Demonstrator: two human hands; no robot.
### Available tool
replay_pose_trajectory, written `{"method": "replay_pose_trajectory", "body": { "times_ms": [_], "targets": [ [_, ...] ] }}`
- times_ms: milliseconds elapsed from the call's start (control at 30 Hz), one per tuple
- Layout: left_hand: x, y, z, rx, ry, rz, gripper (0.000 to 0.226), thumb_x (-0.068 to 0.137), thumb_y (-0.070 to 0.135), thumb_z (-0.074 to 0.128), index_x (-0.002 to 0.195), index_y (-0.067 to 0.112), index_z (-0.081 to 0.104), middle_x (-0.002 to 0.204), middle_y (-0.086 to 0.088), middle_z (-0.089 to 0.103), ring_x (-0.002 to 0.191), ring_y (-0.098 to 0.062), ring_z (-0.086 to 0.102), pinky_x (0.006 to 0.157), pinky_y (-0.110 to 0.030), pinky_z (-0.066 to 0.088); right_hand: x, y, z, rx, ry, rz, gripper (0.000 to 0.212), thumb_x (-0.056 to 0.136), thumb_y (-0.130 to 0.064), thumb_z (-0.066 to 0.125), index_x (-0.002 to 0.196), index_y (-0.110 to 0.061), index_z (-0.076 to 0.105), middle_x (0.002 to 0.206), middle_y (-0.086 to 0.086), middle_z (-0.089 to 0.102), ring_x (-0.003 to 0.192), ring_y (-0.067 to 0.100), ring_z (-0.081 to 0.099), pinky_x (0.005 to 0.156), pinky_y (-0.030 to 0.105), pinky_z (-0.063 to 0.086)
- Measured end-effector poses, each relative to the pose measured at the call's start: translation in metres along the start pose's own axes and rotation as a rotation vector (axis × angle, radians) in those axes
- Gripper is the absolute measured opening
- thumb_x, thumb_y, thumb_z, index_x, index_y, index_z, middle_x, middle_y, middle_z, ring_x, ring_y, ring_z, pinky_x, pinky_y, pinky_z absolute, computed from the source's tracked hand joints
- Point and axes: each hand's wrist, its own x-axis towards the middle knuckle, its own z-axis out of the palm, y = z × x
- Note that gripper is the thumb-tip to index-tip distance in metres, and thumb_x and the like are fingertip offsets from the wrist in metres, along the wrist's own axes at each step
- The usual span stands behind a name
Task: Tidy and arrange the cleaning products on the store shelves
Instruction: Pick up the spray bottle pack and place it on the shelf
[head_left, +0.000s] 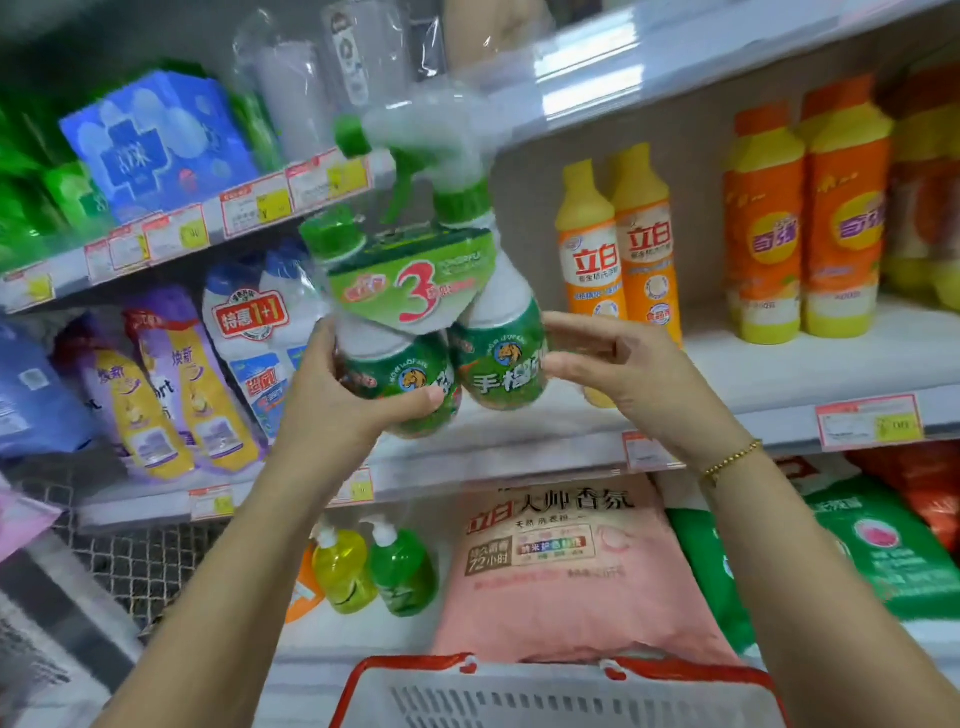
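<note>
Just in front of the middle shelf (753, 410), near its left end, the person holds a twin pack of green cleaner (488, 358) in the air, slightly tilted, its blurred white trigger head reaching up to the shelf above. The left hand (353, 395) grips the lower part of the left bottle, thumb curled across the label. The right hand (618, 374) has fairly straight fingers that touch the pack's right side. A green cardboard band (410, 280) joins the two bottles. Orange dish-soap bottles (618, 260) stand on the shelf just behind the right hand. Below, a pink detergent bag (561, 571) lies above a red basket (561, 696).
</note>
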Motion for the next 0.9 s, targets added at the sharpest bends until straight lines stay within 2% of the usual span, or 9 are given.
{"method": "replay_pose_trajectory", "body": {
  "times_ms": [100,200,267,367,433,500,633,767,900],
  "targets": [
    [0.031,-0.016,0.015,0.086,-0.036,0.017,0.085,0.048,0.004,0.093,0.118,0.025,0.049,0.104,0.015,0.065,0.089,0.004,0.065,0.074,-0.013,0.051,0.012,0.027,0.0,-0.273,0.132,0.01,0.036,0.083,-0.015,0.071,0.118,-0.017,0.066,0.107,-0.007,0.07,0.1,0.004,0.066,0.092,0.029,0.052],
    [0.062,-0.049,0.029,0.047,-0.069,-0.096,0.082,0.05,-0.003,0.089,0.118,0.025,0.051,0.107,0.008,0.066,0.097,-0.01,0.065,0.076,-0.023,0.052,0.02,0.044,0.001,-0.579,0.201,-0.067,0.031,0.087,-0.023,0.067,0.118,-0.021,0.067,0.106,-0.009,0.07,0.095,0.006,0.064,0.085,0.019,0.048],
    [0.084,-0.073,0.039,-0.027,-0.092,-0.189,0.084,0.047,-0.006,0.089,0.118,0.02,0.052,0.108,0.001,0.067,0.101,-0.02,0.066,0.078,-0.033,0.056,0.025,0.05,0.001,-0.78,0.115,-0.083,0.031,0.091,-0.024,0.062,0.121,-0.019,0.065,0.102,-0.008,0.069,0.088,0.002,0.062,0.075,0.011,0.04],
    [0.113,-0.098,0.052,-0.109,-0.118,-0.303,0.101,0.027,0.007,0.093,0.119,0.016,0.052,0.109,-0.006,0.069,0.099,-0.026,0.067,0.085,-0.046,0.056,0.032,0.064,0.009,-1.139,-0.086,0.029,0.029,0.094,-0.038,0.052,0.11,-0.02,0.068,0.104,0.002,0.07,0.092,0.02,0.061,0.071,0.029,0.043],
    [0.131,-0.113,0.061,-0.089,-0.133,-0.316,0.082,0.035,0.007,0.093,0.108,0.017,0.056,0.102,-0.005,0.07,0.096,-0.026,0.068,0.082,-0.042,0.057,0.035,0.074,0.018,-1.279,-0.143,0.039,0.045,0.094,-0.053,0.044,0.089,-0.017,0.07,0.088,0.006,0.068,0.077,0.022,0.055,0.057,0.033,0.035],
    [0.146,-0.12,0.071,-0.061,-0.155,-0.307,0.059,0.054,0.002,0.088,0.1,0.02,0.056,0.098,-0.002,0.07,0.093,-0.024,0.068,0.08,-0.036,0.056,0.04,0.08,0.025,-1.343,-0.114,0.014,0.057,0.093,-0.059,0.038,0.077,-0.014,0.069,0.078,0.006,0.064,0.071,0.022,0.053,0.05,0.033,0.025],
    [0.182,-0.131,0.086,0.019,-0.192,-0.288,0.055,0.069,0.002,0.082,0.118,0.008,0.057,0.103,0.0,0.067,0.088,-0.016,0.064,0.06,-0.013,0.049,0.048,0.101,0.027,-1.336,0.066,-0.206,0.054,0.088,-0.052,0.049,0.053,-0.013,0.062,0.056,0.006,0.057,0.051,0.025,0.054,0.042,0.027,0.016],
    [0.216,-0.146,0.093,0.097,-0.187,-0.307,0.047,0.072,0.006,0.081,0.112,0.014,0.058,0.11,-0.003,0.064,0.096,-0.016,0.058,0.08,-0.022,0.045,0.045,0.117,0.029,-1.302,0.153,-0.254,0.055,0.086,-0.054,0.041,0.046,-0.02,0.057,0.049,-0.002,0.053,0.041,0.018,0.05,0.039,0.024,0.027],
    [0.238,-0.165,0.095,0.064,-0.194,-0.366,0.053,0.065,0.009,0.085,0.113,0.01,0.062,0.116,-0.007,0.066,0.107,-0.022,0.063,0.091,-0.03,0.049,0.046,0.117,0.03,-1.34,0.204,-0.27,0.057,0.088,-0.054,0.037,0.046,-0.021,0.056,0.048,-0.004,0.05,0.04,0.017,0.047,0.038,0.023,0.013]
  ]
}}
